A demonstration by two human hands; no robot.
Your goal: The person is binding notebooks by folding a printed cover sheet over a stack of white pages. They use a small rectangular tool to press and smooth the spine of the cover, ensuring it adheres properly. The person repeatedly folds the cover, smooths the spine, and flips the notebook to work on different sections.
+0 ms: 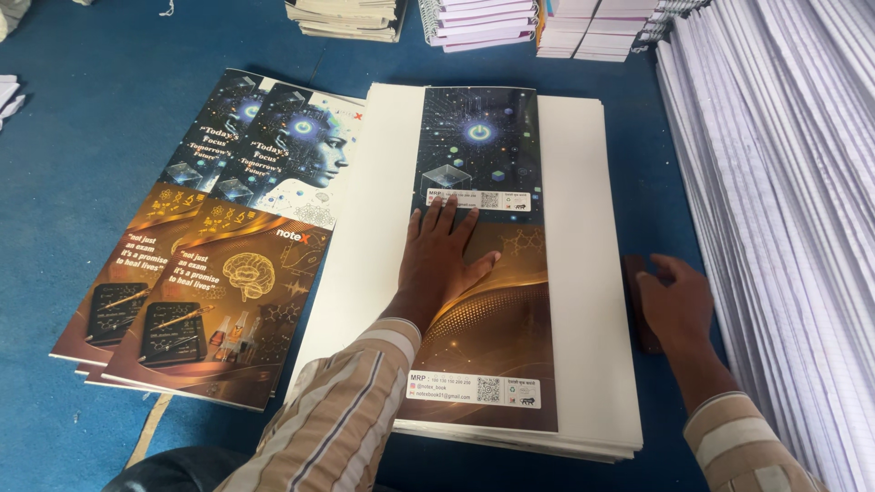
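Two hands down: left hand lies flat and spread on the printed cover sheet, its long axis running twelve-to-six atop the white stack; right hand, loosely curled on a dark block, sits at three o'clock.

Notebook bindery or print workshop: printed cover sheets on a blue work surface, ruled-paper stacks and finished notebooks alongside.

Both bare hands emerge from long beige sleeves with brown and white stripes.
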